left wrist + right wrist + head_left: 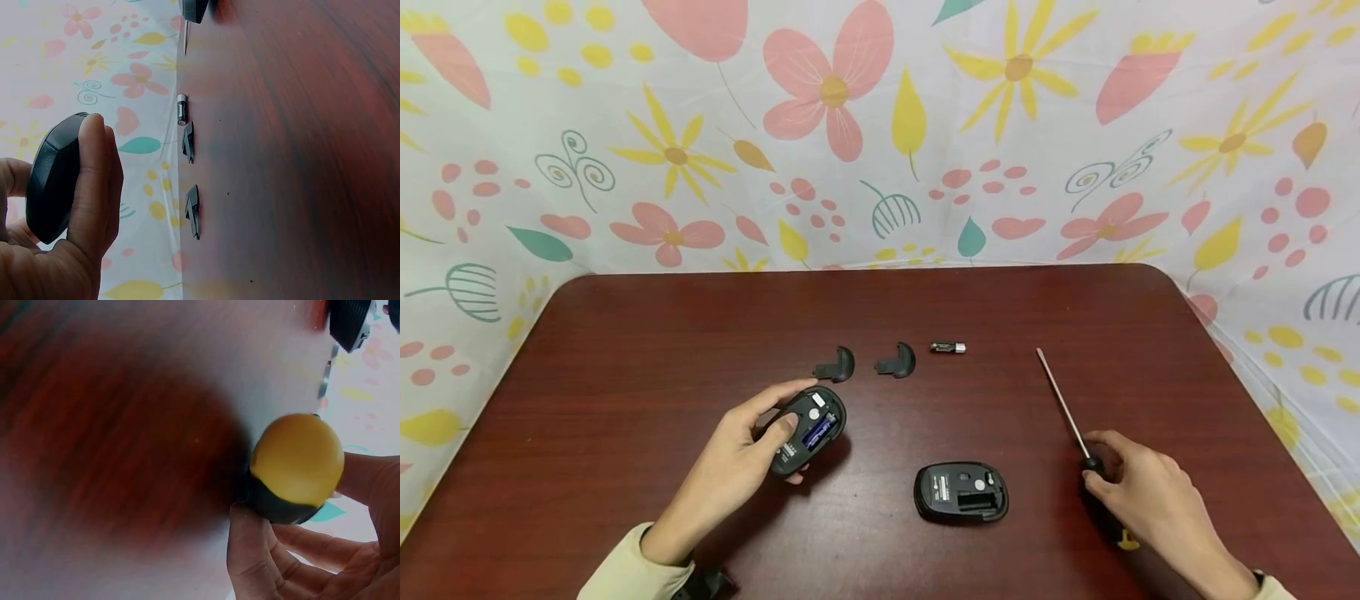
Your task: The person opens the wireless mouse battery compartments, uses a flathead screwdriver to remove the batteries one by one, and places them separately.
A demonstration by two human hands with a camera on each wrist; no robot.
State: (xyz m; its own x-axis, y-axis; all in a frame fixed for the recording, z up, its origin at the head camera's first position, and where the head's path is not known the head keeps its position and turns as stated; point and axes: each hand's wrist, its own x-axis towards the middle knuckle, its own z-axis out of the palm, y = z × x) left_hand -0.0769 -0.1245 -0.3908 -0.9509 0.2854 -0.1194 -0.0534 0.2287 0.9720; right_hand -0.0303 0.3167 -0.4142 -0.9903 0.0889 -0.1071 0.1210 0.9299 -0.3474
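Note:
My left hand (722, 462) holds a black computer mouse (800, 455) with its underside up, thumb across the base. A blue battery (818, 431) sits in its uncovered compartment. In the left wrist view the fingers wrap the mouse (53, 181) above the table. On the right, my right hand (1157, 492) grips the dark handle of a screwdriver (1063, 404), whose metal shaft points away toward the back. The handle's yellow end (299, 456) shows large in the right wrist view. A second black mouse (951, 483) lies underside up between the hands, its battery slot bare.
Two black curved covers (844, 364) (904, 361) with tabs lie behind the left hand. A loose battery (948, 347) is beside them. The brown table (700, 317) ends at a floral cloth (850, 208) hanging behind.

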